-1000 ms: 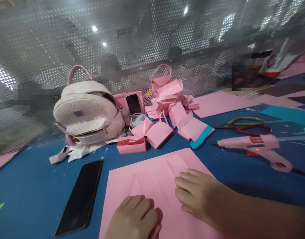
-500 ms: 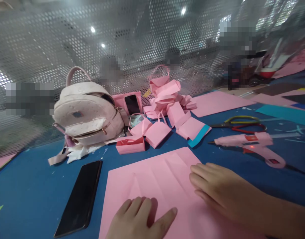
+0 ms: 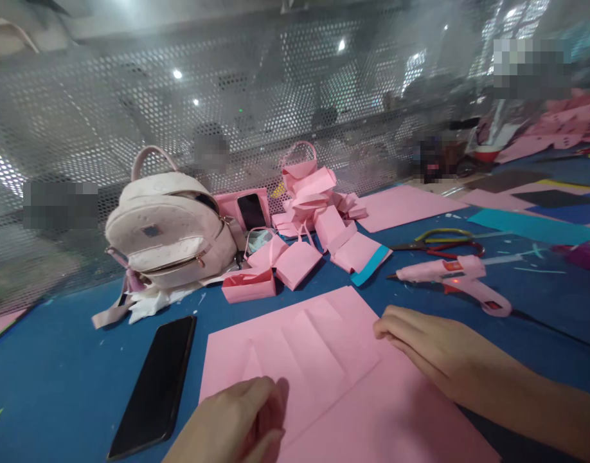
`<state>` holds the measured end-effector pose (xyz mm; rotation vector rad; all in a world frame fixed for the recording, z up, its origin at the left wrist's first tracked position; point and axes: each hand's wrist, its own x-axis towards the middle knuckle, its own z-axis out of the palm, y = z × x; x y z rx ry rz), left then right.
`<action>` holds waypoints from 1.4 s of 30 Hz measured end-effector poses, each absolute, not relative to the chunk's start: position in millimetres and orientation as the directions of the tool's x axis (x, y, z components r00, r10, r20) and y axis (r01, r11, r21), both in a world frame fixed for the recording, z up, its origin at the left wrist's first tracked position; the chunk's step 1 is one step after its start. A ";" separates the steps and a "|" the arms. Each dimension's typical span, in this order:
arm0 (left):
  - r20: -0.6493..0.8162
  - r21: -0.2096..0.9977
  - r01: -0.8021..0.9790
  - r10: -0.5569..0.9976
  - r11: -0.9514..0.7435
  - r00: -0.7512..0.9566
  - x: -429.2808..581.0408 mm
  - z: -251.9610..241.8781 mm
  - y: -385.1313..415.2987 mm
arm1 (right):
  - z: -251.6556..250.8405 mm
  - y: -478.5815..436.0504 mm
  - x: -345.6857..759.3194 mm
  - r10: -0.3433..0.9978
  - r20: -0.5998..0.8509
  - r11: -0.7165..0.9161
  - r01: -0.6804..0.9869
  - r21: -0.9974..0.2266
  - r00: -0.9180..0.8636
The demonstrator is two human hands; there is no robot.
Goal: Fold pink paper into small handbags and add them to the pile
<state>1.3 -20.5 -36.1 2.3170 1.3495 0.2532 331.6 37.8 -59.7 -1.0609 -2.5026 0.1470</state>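
Sheet (image 3: 319, 379): lies just right of phone (image 3: 153, 386), between hands, long axis unclear | left hand (image 3: 234, 415): over phone-side part, loosely curled, thumb apart | right hand (image 3: 432, 347): at edge away from phone, can't tell if pinching

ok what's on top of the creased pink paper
The left hand covers part of the creased pink paper; the right hand covers some of its right edge. The surface beneath them can't be seen.

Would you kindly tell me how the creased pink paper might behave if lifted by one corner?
The creased pink paper looks thin, so it is probably light and apt to sag. Its raised creases suggest it may bend there first.
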 end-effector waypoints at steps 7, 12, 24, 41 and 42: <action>-0.278 0.660 0.735 0.858 -0.155 0.431 -4.2 -19.4 -15.9 | -37.9 33.2 303.7 0.690 0.134 0.693 0.595 -0.408 -0.712; -0.277 0.596 0.775 0.852 -0.211 0.445 -5.5 -14.7 -22.9 | -23.8 47.0 283.9 0.652 -0.004 0.682 0.588 -0.434 -0.759; -0.070 0.306 0.873 0.905 -0.381 0.419 4.6 -12.2 -40.2 | -12.1 50.8 266.6 0.631 0.039 0.685 0.533 -0.496 -0.775; 0.542 -0.227 0.821 0.632 -0.525 0.554 22.0 -14.0 -38.9 | 2.3 12.5 229.3 0.428 0.450 0.904 0.386 -0.187 -0.784; 0.570 -0.221 0.822 0.614 -0.525 0.546 24.6 -9.9 -40.7 | 6.0 10.3 227.3 0.438 0.474 0.898 0.400 -0.184 -0.764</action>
